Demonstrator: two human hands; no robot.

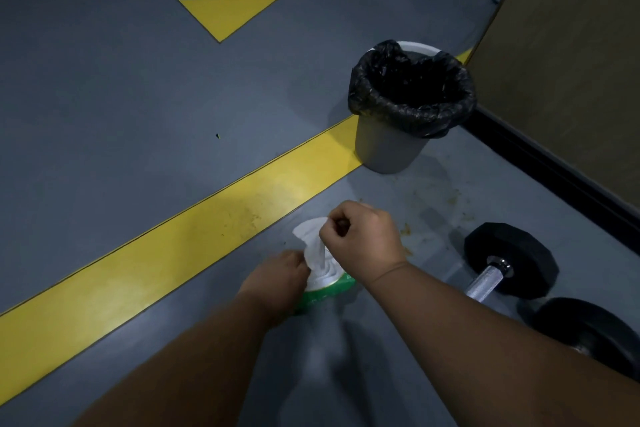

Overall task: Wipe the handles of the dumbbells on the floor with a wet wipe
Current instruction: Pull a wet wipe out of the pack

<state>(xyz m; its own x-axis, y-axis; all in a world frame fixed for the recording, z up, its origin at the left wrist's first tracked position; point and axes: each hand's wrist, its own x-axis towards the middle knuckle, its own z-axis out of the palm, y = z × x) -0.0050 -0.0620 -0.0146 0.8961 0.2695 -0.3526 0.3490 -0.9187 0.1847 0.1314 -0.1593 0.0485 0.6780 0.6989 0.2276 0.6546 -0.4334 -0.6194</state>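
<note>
Your right hand (360,236) pinches the white wet wipe (317,250) | left hand (277,282) grips the green wipe pack (329,291) | black chrome-handled dumbbell (512,274) right of pack | risk: wipe tears or drags extras if the pack lifts.

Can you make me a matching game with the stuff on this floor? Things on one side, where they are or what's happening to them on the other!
Things:
1. white wet wipe
2. green wipe pack
3. grey bin with black bag
4. black dumbbell with metal handle

Clues:
A. stands on the yellow floor stripe
B. lies untouched beside the right arm
C. pinched by the right hand
D. steadied by the left hand

Pairs: 1-C, 2-D, 3-A, 4-B
</note>
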